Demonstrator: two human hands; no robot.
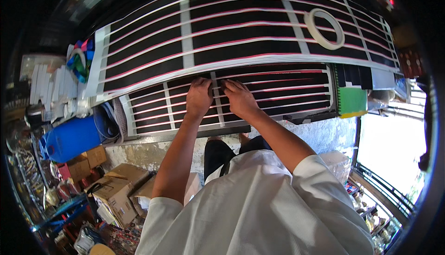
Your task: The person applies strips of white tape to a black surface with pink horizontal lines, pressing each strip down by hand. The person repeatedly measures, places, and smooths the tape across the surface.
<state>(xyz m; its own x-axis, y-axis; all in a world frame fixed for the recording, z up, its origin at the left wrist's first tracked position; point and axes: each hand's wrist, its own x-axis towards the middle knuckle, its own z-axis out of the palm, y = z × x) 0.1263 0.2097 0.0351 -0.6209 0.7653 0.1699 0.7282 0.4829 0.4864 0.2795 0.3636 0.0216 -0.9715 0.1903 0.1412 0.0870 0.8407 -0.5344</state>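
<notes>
A black sheet with white and red stripes (278,93) lies before me, crossed by pale bands. My left hand (199,96) rests on it with bent fingers, just left of a pale band. On the other side of that band, my right hand (240,98) touches the same sheet, its fingertips near the edge of the larger sheets. Whether the fingers pinch anything cannot be made out. Beyond both hands, a larger stack of similar striped black sheets (240,34) overlaps the nearer one. A roll of pale tape (312,28) lies on the stack at the right.
At the left are ribbon rolls (78,65), white boxes or blocks (48,84) and a blue plastic container (71,139). A green spiral-bound book (353,100) lies at the right. Cardboard boxes (116,192) stand on the floor at the lower left.
</notes>
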